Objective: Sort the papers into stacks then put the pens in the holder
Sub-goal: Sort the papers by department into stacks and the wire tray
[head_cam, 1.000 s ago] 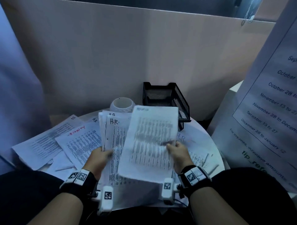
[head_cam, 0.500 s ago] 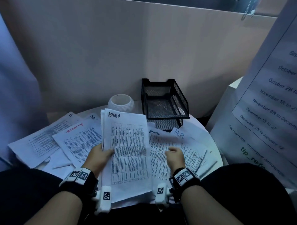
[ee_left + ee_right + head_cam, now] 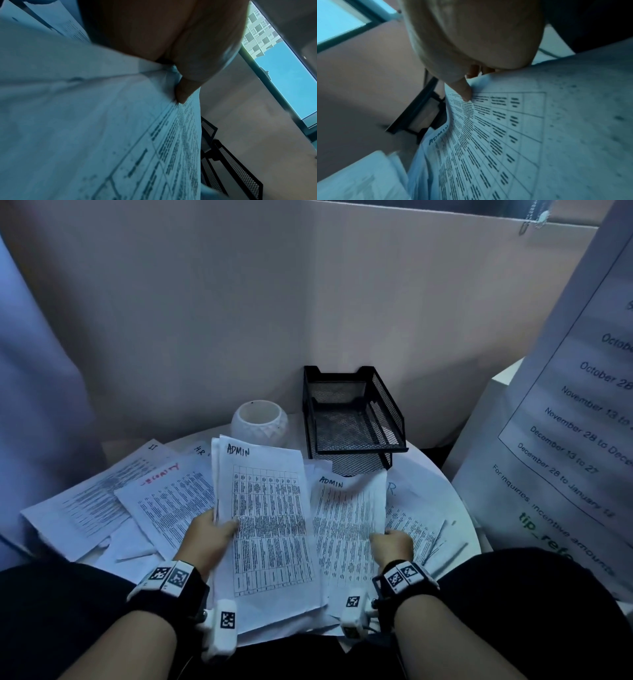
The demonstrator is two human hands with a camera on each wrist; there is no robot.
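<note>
White printed sheets cover most of the round counter (image 3: 455, 501). The left hand (image 3: 205, 537) holds a sheaf of papers (image 3: 270, 529) by its left edge, thumb on top and fingers beneath, its grip closed on the bundle; the top page is headed "ADMIN" over a printed grid. In the left wrist view the thumb (image 3: 184, 92) presses down on that page. The right hand (image 3: 392, 546) pinches the right edge of a second ADMIN sheet (image 3: 346, 525), which lies just beside the held sheaf and bows upward; the right wrist view shows a fingertip (image 3: 465, 93) pressed on its gridded face, so this grip is narrow and closed on the paper. To the left lie loose sheets, one marked in red (image 3: 171, 501) and one marked "IT" (image 3: 99, 501). Behind the papers a white ceramic holder (image 3: 259, 422) stands upright, and just to its right sits a black mesh tray (image 3: 352, 419). A large printed notice (image 3: 565, 440) leans at the right.
</note>
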